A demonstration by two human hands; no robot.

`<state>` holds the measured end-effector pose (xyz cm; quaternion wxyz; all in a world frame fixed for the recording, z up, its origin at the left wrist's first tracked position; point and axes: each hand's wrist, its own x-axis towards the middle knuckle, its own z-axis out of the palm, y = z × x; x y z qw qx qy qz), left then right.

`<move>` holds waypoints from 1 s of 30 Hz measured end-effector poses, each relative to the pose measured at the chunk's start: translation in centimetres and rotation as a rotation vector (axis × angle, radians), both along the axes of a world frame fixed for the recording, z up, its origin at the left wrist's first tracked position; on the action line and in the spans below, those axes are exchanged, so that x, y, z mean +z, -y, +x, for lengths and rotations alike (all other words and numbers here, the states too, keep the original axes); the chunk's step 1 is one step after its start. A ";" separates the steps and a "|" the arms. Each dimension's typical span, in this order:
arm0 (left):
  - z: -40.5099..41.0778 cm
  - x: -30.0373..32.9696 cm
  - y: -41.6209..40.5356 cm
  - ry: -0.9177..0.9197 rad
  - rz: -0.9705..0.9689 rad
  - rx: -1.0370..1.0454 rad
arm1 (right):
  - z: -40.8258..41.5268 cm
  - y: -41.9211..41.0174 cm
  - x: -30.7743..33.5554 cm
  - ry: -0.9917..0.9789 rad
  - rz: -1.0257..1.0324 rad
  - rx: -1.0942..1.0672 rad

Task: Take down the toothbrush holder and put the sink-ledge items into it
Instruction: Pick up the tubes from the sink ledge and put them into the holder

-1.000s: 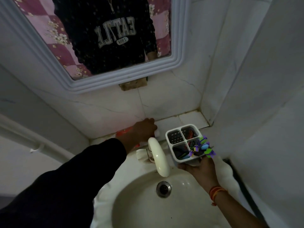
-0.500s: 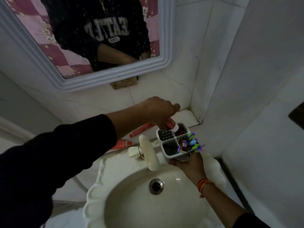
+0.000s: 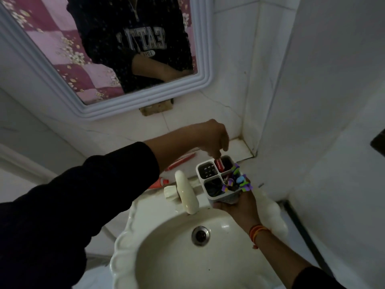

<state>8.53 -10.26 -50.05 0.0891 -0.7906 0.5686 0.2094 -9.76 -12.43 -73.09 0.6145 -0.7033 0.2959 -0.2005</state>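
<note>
My right hand point(image 3: 239, 207) holds the white toothbrush holder point(image 3: 210, 180) from below, above the sink's back right rim. The holder has several compartments; one is full of colourful purple and green items point(image 3: 237, 181). My left hand point(image 3: 212, 136) hovers over the holder's far compartment, fingertips pinched on the top of a red tube point(image 3: 219, 164) that stands inside it. On the ledge behind lie a red tube point(image 3: 181, 161) and an orange tube point(image 3: 159, 183), partly hidden by my left forearm.
A cream tap point(image 3: 185, 192) juts over the white basin point(image 3: 177, 257) with its drain point(image 3: 200, 235). A white-framed mirror point(image 3: 133, 101) hangs above the tiled ledge point(image 3: 239, 147). A wall corner closes the right side.
My left hand lifted a red tube from the ledge, carried it right and lowered it into the holder's far compartment. The right hand kept the holder nearly still.
</note>
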 end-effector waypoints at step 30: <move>-1.0 -0.3 -8.2 -0.218 -0.719 0.370 | 0.4 -0.2 0.4 -0.051 0.060 0.005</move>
